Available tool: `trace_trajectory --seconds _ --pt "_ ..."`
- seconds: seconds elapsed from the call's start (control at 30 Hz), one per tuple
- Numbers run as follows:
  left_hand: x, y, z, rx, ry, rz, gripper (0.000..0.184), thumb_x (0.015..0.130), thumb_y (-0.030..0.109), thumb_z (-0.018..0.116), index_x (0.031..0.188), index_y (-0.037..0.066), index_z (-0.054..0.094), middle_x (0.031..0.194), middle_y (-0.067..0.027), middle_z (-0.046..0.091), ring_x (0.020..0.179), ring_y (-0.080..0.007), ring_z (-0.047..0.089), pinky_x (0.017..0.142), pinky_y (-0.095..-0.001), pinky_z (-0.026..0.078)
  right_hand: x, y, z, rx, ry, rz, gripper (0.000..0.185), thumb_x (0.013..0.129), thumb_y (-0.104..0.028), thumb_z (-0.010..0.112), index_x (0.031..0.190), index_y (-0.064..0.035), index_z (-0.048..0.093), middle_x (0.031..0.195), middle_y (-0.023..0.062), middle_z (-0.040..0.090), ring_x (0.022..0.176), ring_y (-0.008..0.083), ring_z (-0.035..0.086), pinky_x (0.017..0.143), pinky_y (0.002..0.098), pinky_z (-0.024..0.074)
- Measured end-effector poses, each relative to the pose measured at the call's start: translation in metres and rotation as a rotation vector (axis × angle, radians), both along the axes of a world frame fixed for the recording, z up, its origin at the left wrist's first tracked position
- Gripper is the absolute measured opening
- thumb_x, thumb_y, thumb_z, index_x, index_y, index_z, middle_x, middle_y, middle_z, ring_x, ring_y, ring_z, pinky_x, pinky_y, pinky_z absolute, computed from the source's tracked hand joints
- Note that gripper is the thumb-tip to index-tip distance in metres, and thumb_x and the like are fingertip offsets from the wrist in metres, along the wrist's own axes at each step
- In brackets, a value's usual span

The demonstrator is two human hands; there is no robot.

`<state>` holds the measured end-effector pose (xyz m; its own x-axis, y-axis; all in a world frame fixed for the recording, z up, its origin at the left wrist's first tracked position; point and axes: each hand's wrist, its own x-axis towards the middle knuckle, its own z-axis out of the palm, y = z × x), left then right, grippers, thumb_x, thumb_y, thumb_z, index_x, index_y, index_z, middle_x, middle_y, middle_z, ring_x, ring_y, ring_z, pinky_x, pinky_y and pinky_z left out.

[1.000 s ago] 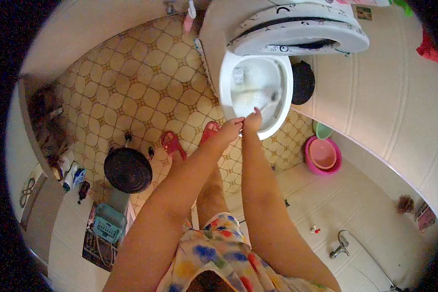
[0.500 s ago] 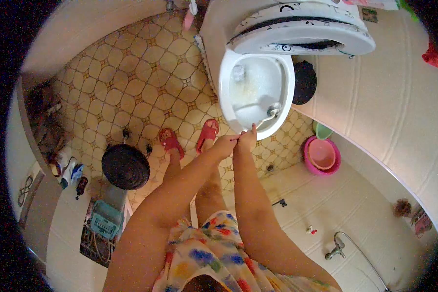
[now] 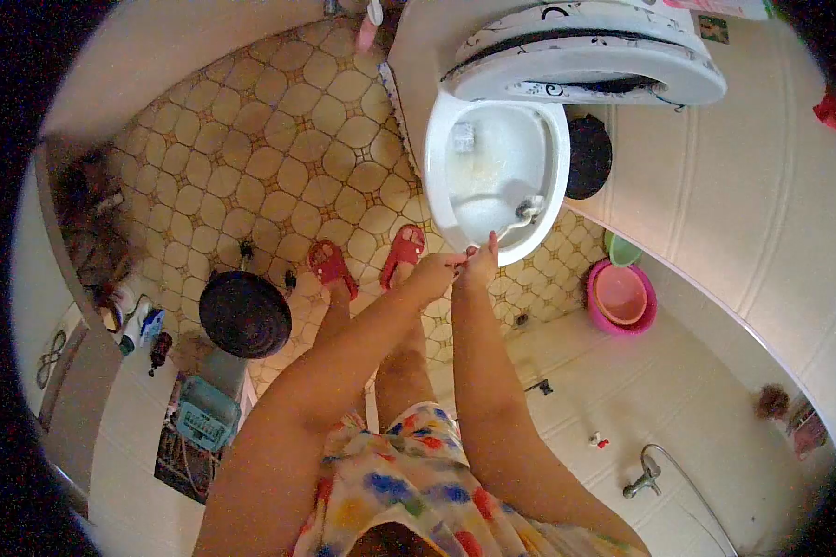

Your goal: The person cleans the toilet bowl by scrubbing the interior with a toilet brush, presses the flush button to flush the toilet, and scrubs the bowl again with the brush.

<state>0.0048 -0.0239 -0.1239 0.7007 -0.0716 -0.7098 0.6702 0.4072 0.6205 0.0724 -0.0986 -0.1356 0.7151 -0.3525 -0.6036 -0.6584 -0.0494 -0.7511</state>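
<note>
A white toilet bowl (image 3: 434, 167) stands in front of me with its patterned seat and lid (image 3: 585, 70) raised. My right hand (image 3: 478, 270) is closed around the handle of a toilet brush (image 3: 529, 209) at the bowl's front rim, thumb stretched along the handle. The brush head rests inside the bowl, low on the right side. My left hand (image 3: 437, 277) meets the right one from the left, fingers closed at the handle's near end. Its exact hold there is partly hidden.
A round black stool (image 3: 244, 315) stands on the tiled floor (image 3: 279, 139) at left. Pink basins (image 3: 620, 295) and a green one (image 3: 625, 249) lie at right. A dark round object (image 3: 587, 158) sits beside the toilet. A shower tap (image 3: 643, 479) is on the lower right wall.
The whole view has shifted slightly to the right. My left fingers have changed position a little at the handle's end; the brush head stays in nearly the same part of the bowl.
</note>
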Motion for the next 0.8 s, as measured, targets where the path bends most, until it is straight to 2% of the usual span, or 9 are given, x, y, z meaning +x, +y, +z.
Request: trace_trajectory --seconds 0.07,0.13,0.3,0.43,0.53,0.63,0.67,0.73,0.8 --pt "0.003 0.017 0.018 0.077 -0.009 -0.028 0.027 0.080 0.013 0.045 0.105 0.009 0.054 0.082 -0.0081 0.060 0.067 -0.0129 0.053 0.061 -0.0244 0.041 0.004 0.020 0.027 0.021 0.047 -0.048 0.046 0.079 -0.001 0.031 0.122 -0.0138 0.034 0.074 0.0050 0.044 0.051 0.0111 0.040 0.043 0.0234 0.0372" --pt "0.023 0.052 0.073 0.236 -0.077 -0.073 0.027 0.078 0.013 0.048 0.104 0.009 0.054 0.085 -0.0090 0.061 0.072 -0.0150 0.056 0.066 -0.0249 0.041 0.010 0.037 0.047 0.030 0.070 -0.112 0.042 0.080 -0.003 0.032 0.121 -0.0142 0.035 0.074 0.0055 0.043 0.055 0.0125 0.041 0.047 0.0256 0.0387" --pt "0.033 0.043 0.056 0.206 -0.143 -0.023 0.025 0.076 0.012 0.051 0.101 0.010 0.057 0.090 -0.0106 0.060 0.076 -0.0194 0.057 0.070 -0.0253 0.042 0.013 0.041 0.049 0.195 -0.030 -0.216 0.036 0.083 -0.007 0.035 0.118 -0.0116 0.038 0.074 0.0061 0.043 0.062 0.0159 0.043 0.054 0.0307 0.0411" --pt "0.032 0.032 0.048 0.219 -0.086 -0.103 0.026 0.075 0.010 0.052 0.100 0.011 0.057 0.092 -0.0111 0.059 0.078 -0.0190 0.057 0.070 -0.0259 0.042 0.012 0.021 0.024 0.147 -0.113 -0.129 0.037 0.080 -0.005 0.034 0.118 -0.0090 0.038 0.071 0.0055 0.043 0.060 0.0152 0.042 0.051 0.0288 0.0397" --pt "0.040 -0.006 -0.002 0.061 -0.205 0.143 0.029 0.074 0.016 0.056 0.102 0.008 0.056 0.095 -0.0071 0.059 0.087 -0.0158 0.054 0.079 -0.0264 0.040 0.033 0.014 0.017 0.065 -0.103 0.001 0.038 0.077 -0.001 0.033 0.114 -0.0071 0.040 0.066 0.0035 0.040 0.054 0.0146 0.040 0.047 0.0274 0.0371" --pt "0.053 0.021 0.020 0.112 -0.043 -0.008 0.029 0.075 0.015 0.055 0.104 0.008 0.055 0.096 -0.0046 0.058 0.085 -0.0139 0.053 0.078 -0.0248 0.040 0.042 0.003 -0.015 0.059 -0.112 0.076 0.037 0.077 0.000 0.032 0.113 -0.0071 0.040 0.061 0.0043 0.041 0.048 0.0146 0.040 0.040 0.0267 0.0350" --pt "0.059 0.051 0.067 0.115 0.020 -0.070 0.029 0.075 0.012 0.053 0.104 0.008 0.055 0.094 -0.0023 0.059 0.077 -0.0118 0.054 0.070 -0.0218 0.040 0.040 -0.009 -0.045 0.009 -0.182 0.126 0.037 0.077 0.000 0.032 0.111 -0.0067 0.042 0.060 0.0037 0.040 0.047 0.0142 0.039 0.040 0.0266 0.0346" --pt "0.055 0.033 0.027 0.152 -0.144 0.010 0.030 0.075 0.011 0.052 0.105 0.008 0.054 0.088 -0.0020 0.060 0.068 -0.0097 0.053 0.061 -0.0202 0.040 0.045 -0.020 -0.079 -0.188 -0.225 0.172 0.032 0.076 0.001 0.035 0.105 -0.0061 0.046 0.055 0.0013 0.038 0.046 0.0112 0.037 0.038 0.0242 0.0318" --pt "0.050 0.013 0.000 0.051 -0.210 0.110 0.032 0.074 0.010 0.052 0.105 0.008 0.054 0.085 -0.0024 0.060 0.063 -0.0089 0.052 0.055 -0.0197 0.040 0.058 -0.004 -0.043 -0.254 -0.149 0.309 0.030 0.077 0.000 0.036 0.103 -0.0064 0.048 0.054 0.0005 0.037 0.045 0.0096 0.036 0.037 0.0227 0.0299"
